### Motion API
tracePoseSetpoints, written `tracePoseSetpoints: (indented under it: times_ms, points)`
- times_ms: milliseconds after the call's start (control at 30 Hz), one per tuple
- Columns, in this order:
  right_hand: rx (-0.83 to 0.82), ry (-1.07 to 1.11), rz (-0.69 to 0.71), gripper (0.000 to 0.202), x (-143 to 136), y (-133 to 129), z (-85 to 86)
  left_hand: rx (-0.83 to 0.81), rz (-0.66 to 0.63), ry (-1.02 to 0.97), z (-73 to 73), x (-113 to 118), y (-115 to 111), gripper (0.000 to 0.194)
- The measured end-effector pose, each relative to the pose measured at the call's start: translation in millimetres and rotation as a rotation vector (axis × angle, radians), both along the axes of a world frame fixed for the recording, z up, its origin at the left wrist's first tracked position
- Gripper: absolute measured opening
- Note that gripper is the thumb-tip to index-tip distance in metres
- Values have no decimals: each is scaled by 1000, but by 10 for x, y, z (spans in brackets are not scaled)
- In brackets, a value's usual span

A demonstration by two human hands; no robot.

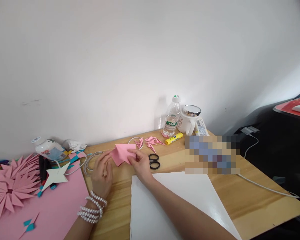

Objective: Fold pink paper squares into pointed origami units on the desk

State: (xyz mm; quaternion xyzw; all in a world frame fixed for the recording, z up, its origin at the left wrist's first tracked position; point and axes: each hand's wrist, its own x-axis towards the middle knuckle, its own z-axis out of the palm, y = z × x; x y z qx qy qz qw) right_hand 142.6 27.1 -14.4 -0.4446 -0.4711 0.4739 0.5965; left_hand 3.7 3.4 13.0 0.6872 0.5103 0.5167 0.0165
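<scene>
Creased, angular pink paper (121,154) between 2 hands (102,176) (141,166)

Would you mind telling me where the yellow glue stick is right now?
In the head view, the yellow glue stick lies right of centre on the table, just in front of the water bottle, near the white mug.

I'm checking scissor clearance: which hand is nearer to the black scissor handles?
Right. In the picture, the right hand is just left of the black scissor handles; the left hand is farther left, beyond the pink paper.
</scene>
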Motion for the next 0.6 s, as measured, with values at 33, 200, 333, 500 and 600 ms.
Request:
tracePoseSetpoints:
  times_ms: [33, 200, 333, 500, 600]
  points:
    - [-4, -1, 3, 25, -3, -4, 2, -77, 2, -103, -1, -1, 2, 24]
    - [127, -95, 38, 29, -24, -75, 56, -487, -202, -601, -30, -16, 39, 45]
    - [236, -231, 68, 32, -15, -115, 73, -680, -274, -675, -44, -14, 46, 48]
    - [110, -182, 70, 28, 0, -93, 18, -691, -331, -682, -70, -3, 29, 44]
    - [-22, -97, 109, 29, 5, -75, -5, -675, -303, -682, -77, 10, 25, 44]
